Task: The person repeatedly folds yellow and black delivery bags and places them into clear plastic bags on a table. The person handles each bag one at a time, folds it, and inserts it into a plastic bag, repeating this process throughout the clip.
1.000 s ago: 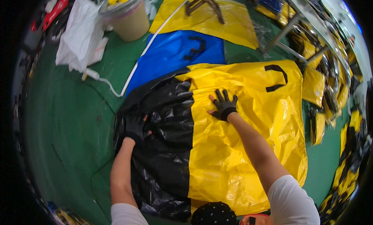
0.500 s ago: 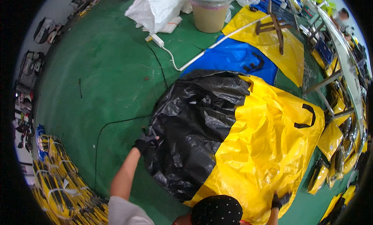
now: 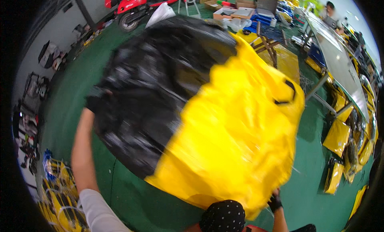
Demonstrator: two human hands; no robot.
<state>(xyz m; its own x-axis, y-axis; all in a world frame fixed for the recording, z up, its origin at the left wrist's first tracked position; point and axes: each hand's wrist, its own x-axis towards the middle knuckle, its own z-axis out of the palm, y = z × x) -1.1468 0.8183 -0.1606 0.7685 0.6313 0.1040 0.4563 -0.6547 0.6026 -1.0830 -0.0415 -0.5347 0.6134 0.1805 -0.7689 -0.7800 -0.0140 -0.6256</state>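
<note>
A large crumpled tarpaulin bag, black on its left part and yellow on its right, hangs lifted off the floor before me, partly blurred by motion. Toward its right corner a black strap handle shows on the yellow part. My left hand, in a dark glove, is closed on the bag's black left edge. Low on the right, my gloved right hand grips the yellow near edge, its fingertips partly hidden.
Bundles of tied yellow-and-black goods lie at lower left. Packed yellow pieces sit beneath a long table on the right. Farther back are a red scooter, open cardboard boxes and a wooden stool. A person works beyond the table.
The bag has come up off the floor, moving left and away, with both hands holding it. My left hand has risen leftward. The view has tilted up, bringing in the scooter and boxes.
</note>
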